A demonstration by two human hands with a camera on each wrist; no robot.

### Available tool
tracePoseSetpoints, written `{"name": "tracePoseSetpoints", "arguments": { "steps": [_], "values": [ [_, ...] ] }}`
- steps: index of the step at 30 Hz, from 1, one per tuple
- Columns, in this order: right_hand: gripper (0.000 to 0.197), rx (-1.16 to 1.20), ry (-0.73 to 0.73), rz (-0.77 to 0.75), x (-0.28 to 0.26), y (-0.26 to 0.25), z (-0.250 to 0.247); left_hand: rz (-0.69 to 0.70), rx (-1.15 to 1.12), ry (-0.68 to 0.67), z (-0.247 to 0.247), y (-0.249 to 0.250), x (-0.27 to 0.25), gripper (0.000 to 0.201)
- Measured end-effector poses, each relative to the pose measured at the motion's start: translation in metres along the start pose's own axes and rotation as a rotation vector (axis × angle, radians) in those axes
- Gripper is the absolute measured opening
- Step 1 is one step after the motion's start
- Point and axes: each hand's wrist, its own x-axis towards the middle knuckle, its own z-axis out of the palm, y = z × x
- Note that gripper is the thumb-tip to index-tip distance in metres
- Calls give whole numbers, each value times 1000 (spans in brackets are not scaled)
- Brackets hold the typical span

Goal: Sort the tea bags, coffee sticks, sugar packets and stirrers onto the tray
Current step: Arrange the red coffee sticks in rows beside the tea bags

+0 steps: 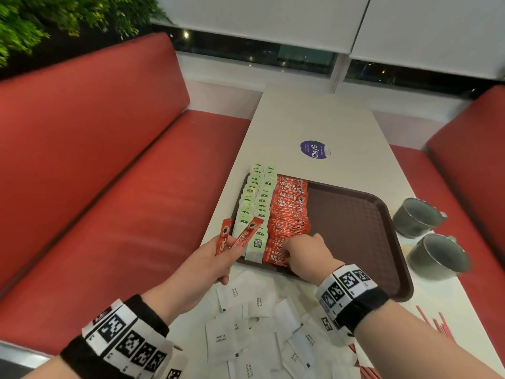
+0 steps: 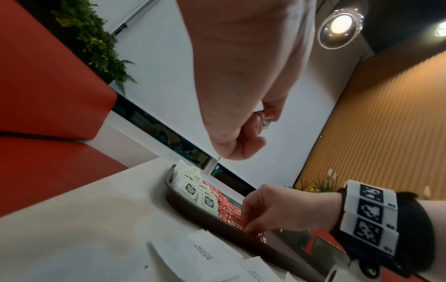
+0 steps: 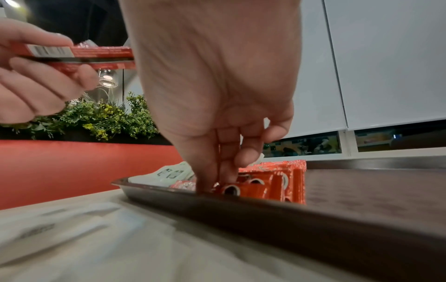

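Two coffee sticks [image 1: 234, 237] we find gripped in the left hand [image 1: 211, 262] beside the brown tray [image 1: 363, 231], while the right hand [image 1: 306, 254] has its fingers [image 3: 225, 171] curled down onto the nearest stick of the red row [image 1: 289, 212], tea bags [image 1: 255, 198] alongside, sugar packets [image 1: 262, 332] loose on the tabletop [image 1: 314, 116].

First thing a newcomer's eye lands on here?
Probably the red coffee sticks packed in a row beside the green tea bags at the left end of the brown tray. Next, the left hand holding two more sticks while the right hand fingers the row's near end.
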Motion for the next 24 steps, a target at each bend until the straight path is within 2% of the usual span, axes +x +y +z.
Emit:
{"name": "tracePoseSetpoints", "arguments": {
  "steps": [2,4,6,8,11,14,16,19,20,22,24],
  "values": [
    [13,54,50,10,-3,1,0,81,177,45,0,0,-2,4],
    [14,218,124,29,-7,1,-3,155,278,90,1,2,-3,7],
    [18,503,194,19,-16,0,-10,208,334,110,3,5,-5,13],
    [23,803,239,-4,-29,-2,-21,239,389,106,5,8,-6,11],
    [16,1222,214,-57,-45,-6,-32,243,424,72,9,14,-6,9],
    [12,1515,67,-120,-52,-8,-33,231,430,56,16,15,-4,10],
    [12,1589,-9,-132,-53,-12,-31,217,424,52,22,14,-2,14],
    [10,1615,24,-109,-51,-19,-27,214,458,8,31,11,3,17],
    [12,1641,59,-109,-50,-20,-27,213,467,-7,33,11,4,14],
    [34,1608,181,-101,-48,-16,-28,206,490,-35,35,11,7,10],
    [34,1312,352,-99,-51,-8,-33,201,555,-62,34,10,11,9]
  ]
}}
